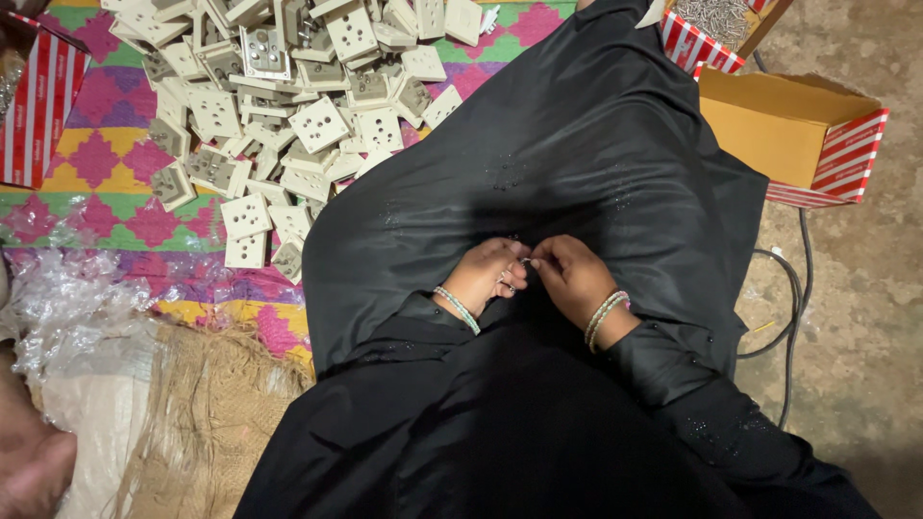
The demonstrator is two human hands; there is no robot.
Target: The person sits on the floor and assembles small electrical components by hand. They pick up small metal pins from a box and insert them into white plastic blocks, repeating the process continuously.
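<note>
Floor mat (115, 154) heaped with socket plates (288, 106) | left hand (486, 274), right hand (569, 277) pinch small metal part (525, 261) over black lap (538, 163) | step: fitting, judged | next: steady fingertip alignment

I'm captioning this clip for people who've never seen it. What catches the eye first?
The big heap of pale square socket plates on the patterned pink and green mat, upper left. Then the left hand and right hand, meeting over the black cloth on the lap, pinching a small metal piece. An open cardboard box sits upper right.
</note>
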